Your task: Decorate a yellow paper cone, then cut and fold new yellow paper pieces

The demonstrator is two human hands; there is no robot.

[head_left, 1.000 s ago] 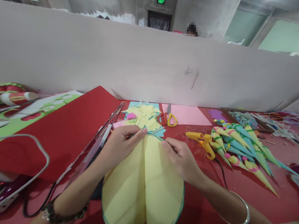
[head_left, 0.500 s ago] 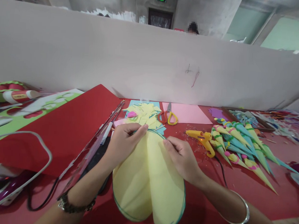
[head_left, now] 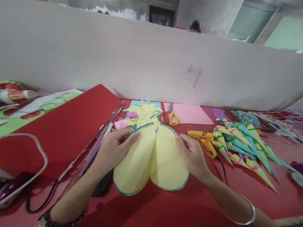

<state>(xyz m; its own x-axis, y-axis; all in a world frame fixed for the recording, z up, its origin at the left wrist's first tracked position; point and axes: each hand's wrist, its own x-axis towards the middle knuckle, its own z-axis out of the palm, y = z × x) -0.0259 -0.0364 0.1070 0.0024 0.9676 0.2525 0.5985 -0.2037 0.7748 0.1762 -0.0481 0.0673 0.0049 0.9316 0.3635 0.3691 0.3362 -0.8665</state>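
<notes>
Between my two hands is a yellow paper cutout (head_left: pixel 136 160) with a teal-green edge, creased down the middle into two rounded lobes. My left hand (head_left: pixel 118 147) pinches its left edge, thumb on top. On the opposite edge my right hand (head_left: pixel 191 154) grips it the same way, fingers mostly hidden behind the paper. Just beyond lies a pile of yellow paper scraps (head_left: pixel 146 114) on a blue sheet, with a small pink piece (head_left: pixel 133 115). Scissors (head_left: pixel 170 115) with red and yellow handles rest beside the scraps. A yellow glue gun (head_left: pixel 203 141) lies right of my right hand.
Several paper cones (head_left: pixel 249 142) in yellow and blue are heaped at the right. A large red sheet (head_left: pixel 64 129) covers the left side, with a white cable (head_left: pixel 41 151) over it. A pink sheet (head_left: pixel 192 114) lies before the white partition (head_left: pixel 144 59).
My hands have moved apart and spread the yellow cutout wider, with its lower lobes now higher and a notch showing at the top. Both hands keep their hold.
</notes>
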